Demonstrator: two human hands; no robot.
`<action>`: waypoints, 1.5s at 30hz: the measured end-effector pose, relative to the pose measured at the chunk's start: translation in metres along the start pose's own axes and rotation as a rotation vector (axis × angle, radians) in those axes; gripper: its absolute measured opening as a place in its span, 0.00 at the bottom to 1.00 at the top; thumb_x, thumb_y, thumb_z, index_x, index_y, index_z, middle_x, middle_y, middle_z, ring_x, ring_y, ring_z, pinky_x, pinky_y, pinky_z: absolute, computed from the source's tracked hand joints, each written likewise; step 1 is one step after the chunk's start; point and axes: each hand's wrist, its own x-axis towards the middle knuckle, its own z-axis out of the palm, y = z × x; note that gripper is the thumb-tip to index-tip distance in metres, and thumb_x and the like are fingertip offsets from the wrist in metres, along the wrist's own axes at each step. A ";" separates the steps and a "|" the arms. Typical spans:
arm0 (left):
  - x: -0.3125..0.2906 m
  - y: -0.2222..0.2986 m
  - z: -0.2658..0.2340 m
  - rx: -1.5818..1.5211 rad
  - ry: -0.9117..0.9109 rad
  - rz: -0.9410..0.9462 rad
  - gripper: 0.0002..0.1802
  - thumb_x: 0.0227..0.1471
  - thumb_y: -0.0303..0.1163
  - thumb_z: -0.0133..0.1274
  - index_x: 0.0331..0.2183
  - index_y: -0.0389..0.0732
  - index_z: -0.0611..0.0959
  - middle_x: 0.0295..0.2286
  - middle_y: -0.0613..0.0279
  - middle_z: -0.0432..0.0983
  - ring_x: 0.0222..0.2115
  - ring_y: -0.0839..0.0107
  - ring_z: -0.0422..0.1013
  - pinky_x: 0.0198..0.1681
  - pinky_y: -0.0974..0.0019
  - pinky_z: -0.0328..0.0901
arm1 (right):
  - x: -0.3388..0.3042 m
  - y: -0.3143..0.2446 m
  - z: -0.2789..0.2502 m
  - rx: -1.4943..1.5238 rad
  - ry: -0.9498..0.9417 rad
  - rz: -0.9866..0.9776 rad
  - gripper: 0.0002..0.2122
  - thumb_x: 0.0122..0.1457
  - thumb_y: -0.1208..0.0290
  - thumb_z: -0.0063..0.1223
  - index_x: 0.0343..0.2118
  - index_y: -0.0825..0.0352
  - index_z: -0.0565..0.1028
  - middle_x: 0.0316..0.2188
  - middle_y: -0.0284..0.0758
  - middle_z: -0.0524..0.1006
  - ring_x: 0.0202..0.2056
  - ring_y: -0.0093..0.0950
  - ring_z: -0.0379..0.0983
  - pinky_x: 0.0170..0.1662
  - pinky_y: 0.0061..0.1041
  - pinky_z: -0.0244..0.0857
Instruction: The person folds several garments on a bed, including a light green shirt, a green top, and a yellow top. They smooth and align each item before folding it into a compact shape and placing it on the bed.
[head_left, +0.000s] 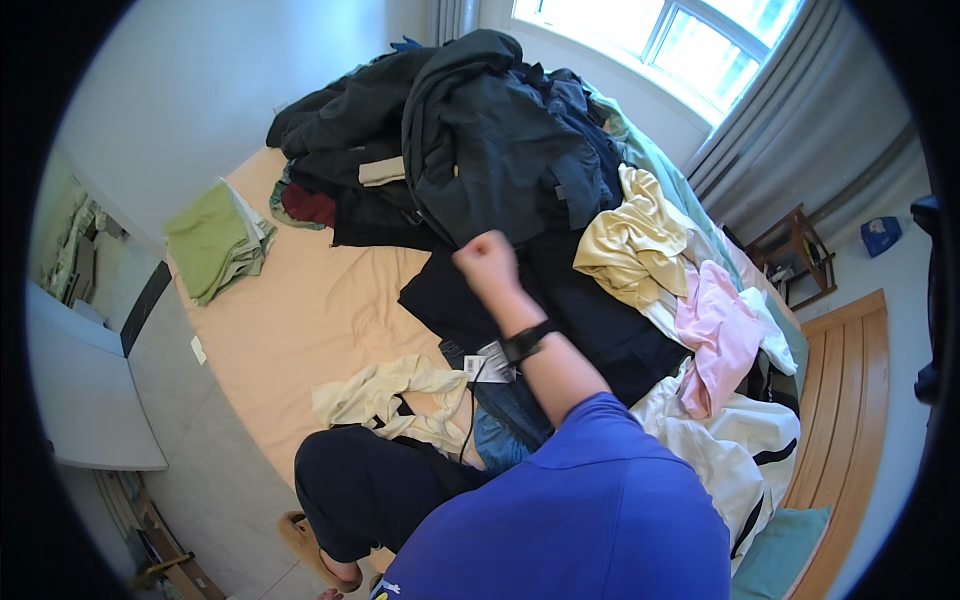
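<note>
My right hand (487, 264), with a black band on its wrist, is closed in a fist at the lower edge of a dark grey jacket (500, 150). The fingers appear to grip its cloth, though their inner side is hidden. The jacket lies bunched on top of a large heap of dark clothes. Beneath my forearm is a black garment (600, 310) spread out on the bed. Nearer to me lie blue jeans (505, 425), a white tag (488, 364) and a crumpled cream garment (395, 395). My left hand is out of view.
A folded green cloth (212, 245) lies on the peach bed sheet (290, 300) at the left edge. To the right are yellow (635, 240), pink (720, 330) and white clothes (715, 440). Beyond them stands a wooden headboard (840, 390). A window is behind the heap.
</note>
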 end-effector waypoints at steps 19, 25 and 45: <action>0.049 -0.234 -0.085 -1.403 0.038 0.579 0.18 0.58 0.37 0.43 0.47 0.38 0.72 0.50 0.54 0.68 0.55 0.58 0.61 0.59 0.48 0.54 | 0.041 -0.113 -0.194 0.693 0.058 0.062 0.10 0.63 0.68 0.43 0.26 0.66 0.71 0.23 0.29 0.72 0.25 0.20 0.68 0.30 0.21 0.63; 0.002 -0.219 -0.039 -1.236 -0.034 0.575 0.09 0.55 0.34 0.48 0.36 0.40 0.76 0.37 0.58 0.75 0.44 0.63 0.70 0.48 0.57 0.65 | -0.042 -0.325 -0.186 1.106 -0.513 -0.172 0.11 0.66 0.67 0.37 0.34 0.68 0.70 0.28 0.30 0.74 0.28 0.19 0.71 0.33 0.18 0.66; -0.279 0.069 0.103 -0.556 -0.226 1.106 0.26 0.51 0.28 0.54 0.52 0.40 0.69 0.42 0.60 0.73 0.43 0.66 0.72 0.44 0.64 0.69 | -0.225 -0.476 -0.120 0.595 -1.929 -0.061 0.10 0.58 0.61 0.53 0.36 0.62 0.74 0.33 0.23 0.73 0.39 0.14 0.67 0.44 0.16 0.59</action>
